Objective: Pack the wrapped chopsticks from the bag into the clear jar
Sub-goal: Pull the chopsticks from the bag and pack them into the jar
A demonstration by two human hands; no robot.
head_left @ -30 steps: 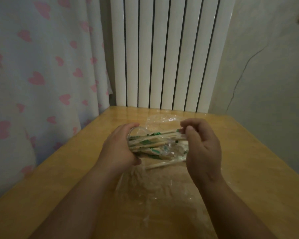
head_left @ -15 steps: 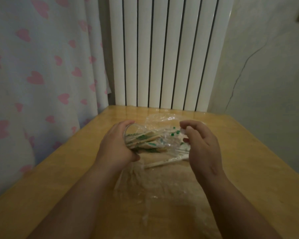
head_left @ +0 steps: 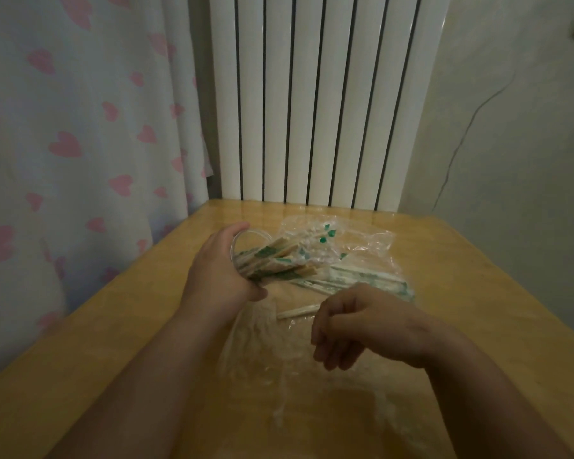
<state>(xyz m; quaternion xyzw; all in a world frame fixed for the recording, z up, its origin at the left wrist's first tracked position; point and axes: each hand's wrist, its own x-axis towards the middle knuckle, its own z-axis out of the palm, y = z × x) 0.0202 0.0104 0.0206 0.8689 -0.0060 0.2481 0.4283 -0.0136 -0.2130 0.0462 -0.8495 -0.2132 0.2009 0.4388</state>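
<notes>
While the left hand [head_left: 217,276] grips the tipped clear jar [head_left: 253,241] of wrapped chopsticks [head_left: 277,261], the right hand [head_left: 358,326] hangs loosely curled — seemingly empty.

**Gloss and crinkle on a wooden table**

A varnished wooden table [head_left: 478,309] shines at its far edge under a crinkled, glossy clear plastic bag [head_left: 368,243]. The clear jar [head_left: 246,231] looks smooth. The wrapped chopsticks [head_left: 275,256] show pale wood under shiny film. Beyond: smooth glossy white radiator [head_left: 312,94], matt cloth curtain [head_left: 80,111] left, rough matt wall [head_left: 527,144] right.
</notes>
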